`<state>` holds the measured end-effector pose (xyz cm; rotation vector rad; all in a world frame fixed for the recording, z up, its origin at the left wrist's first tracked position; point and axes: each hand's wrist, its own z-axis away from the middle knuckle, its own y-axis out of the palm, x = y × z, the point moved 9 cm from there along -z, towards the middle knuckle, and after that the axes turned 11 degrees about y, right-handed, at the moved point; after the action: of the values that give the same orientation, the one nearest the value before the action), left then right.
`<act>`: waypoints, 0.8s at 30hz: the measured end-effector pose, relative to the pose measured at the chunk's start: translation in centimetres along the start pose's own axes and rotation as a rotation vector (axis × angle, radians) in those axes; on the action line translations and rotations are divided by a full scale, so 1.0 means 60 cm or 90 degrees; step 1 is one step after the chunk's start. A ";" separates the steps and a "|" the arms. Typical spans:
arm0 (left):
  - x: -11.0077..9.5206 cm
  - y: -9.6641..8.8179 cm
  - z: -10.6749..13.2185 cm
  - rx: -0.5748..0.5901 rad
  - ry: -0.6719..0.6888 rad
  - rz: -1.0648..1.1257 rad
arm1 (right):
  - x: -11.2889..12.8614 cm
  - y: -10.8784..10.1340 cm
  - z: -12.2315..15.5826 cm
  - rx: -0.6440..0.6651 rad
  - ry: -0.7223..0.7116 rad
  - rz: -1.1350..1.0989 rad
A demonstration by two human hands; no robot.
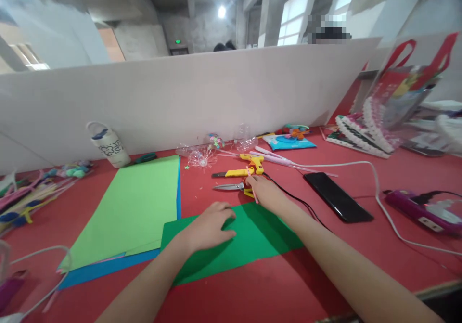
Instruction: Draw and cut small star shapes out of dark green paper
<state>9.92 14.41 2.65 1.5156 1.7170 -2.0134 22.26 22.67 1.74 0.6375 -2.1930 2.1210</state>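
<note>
My left hand [211, 226] rests over a dark green sheet [267, 234], its fingers spread and nothing in them. My right hand [262, 188] is closed around a thin pink stick [256, 197], possibly a pen, which points down. The stick crosses in front of the scissors [231, 187], whose handles are partly hidden by my fingers. Just beyond them lies a yellow utility knife [234, 173] with its blade out to the left. A yellow hot glue gun [252, 159] lies behind the knife, its black cord running to the right.
Light green paper [140, 207] lies over a blue sheet [108, 271] on the red table. A black phone [337, 197], white cable [378, 188] and purple power strip [422, 212] are at right. A white bottle [111, 147] stands by the white partition [202, 96].
</note>
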 end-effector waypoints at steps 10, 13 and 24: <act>-0.022 0.049 0.007 0.096 0.052 -0.140 | -0.008 0.009 -0.058 -0.031 -0.045 0.004; -0.027 0.068 -0.005 0.088 0.054 -0.142 | 0.003 -0.001 -0.049 -0.043 -0.051 -0.024; 0.069 -0.057 0.039 -0.079 -0.026 -0.135 | 0.075 0.008 0.121 0.154 -0.142 -0.088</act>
<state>4.30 15.89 1.81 1.2953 2.0210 -1.9703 19.86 14.47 2.09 1.0551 -1.9316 2.3616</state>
